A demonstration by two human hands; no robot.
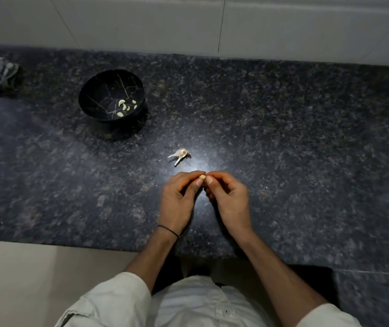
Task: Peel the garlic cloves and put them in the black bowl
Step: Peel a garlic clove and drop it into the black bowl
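Over dark countertop (295,138), hands (177,199) (230,199) pinch garlic clove (202,177).

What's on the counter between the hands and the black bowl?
In the head view, one papery garlic piece lies on the counter, nearer the left hand and right hand, which pinch a garlic clove, than the black bowl.

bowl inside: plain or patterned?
Black bowl has thin pale crack-like veins; head view.

Home kitchen: speckled granite counter (283,138), tiled wall (141,22), black bowl (99,90).
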